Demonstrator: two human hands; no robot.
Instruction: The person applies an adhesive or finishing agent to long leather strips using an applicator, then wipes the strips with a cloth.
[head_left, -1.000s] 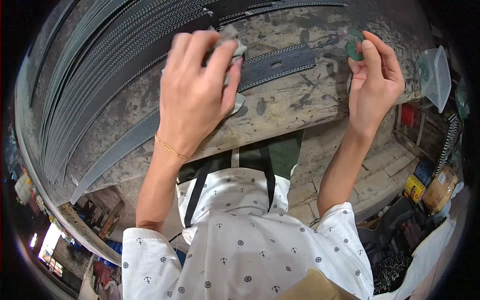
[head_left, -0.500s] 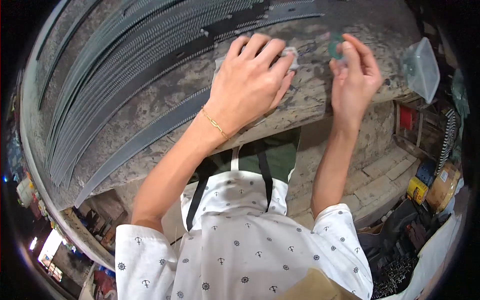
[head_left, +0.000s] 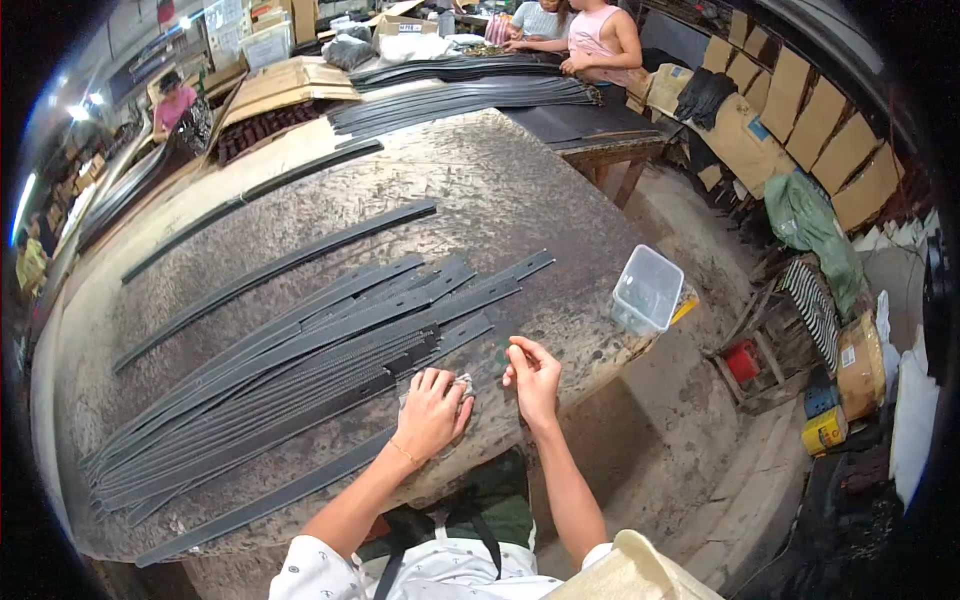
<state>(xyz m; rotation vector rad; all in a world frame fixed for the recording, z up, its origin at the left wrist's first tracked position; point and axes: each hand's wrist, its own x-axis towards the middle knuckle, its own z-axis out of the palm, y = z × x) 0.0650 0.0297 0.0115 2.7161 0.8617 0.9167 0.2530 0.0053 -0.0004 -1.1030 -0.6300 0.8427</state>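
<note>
My left hand (head_left: 430, 415) rests on the near edge of the worktable (head_left: 560, 290), its fingers curled over a pale crumpled cloth (head_left: 463, 381). Beneath it lies the end of a dark strip (head_left: 290, 493) with stitched edges. To its right, my right hand (head_left: 533, 378) is raised over the table, pinching a small green piece (head_left: 502, 355) between thumb and fingers. A pile of long dark strips (head_left: 330, 340) fans out to the left and beyond my left hand.
A clear plastic container (head_left: 648, 290) stands at the table's right corner. Two people (head_left: 600, 40) are at the far table, and another person (head_left: 174, 105) is at the far left. A stool with a red item (head_left: 741, 361) stands on the right.
The view has tilted up, showing the whole table and the room beyond. The pale cloth stays under my left hand, and the green piece is still in my right.
</note>
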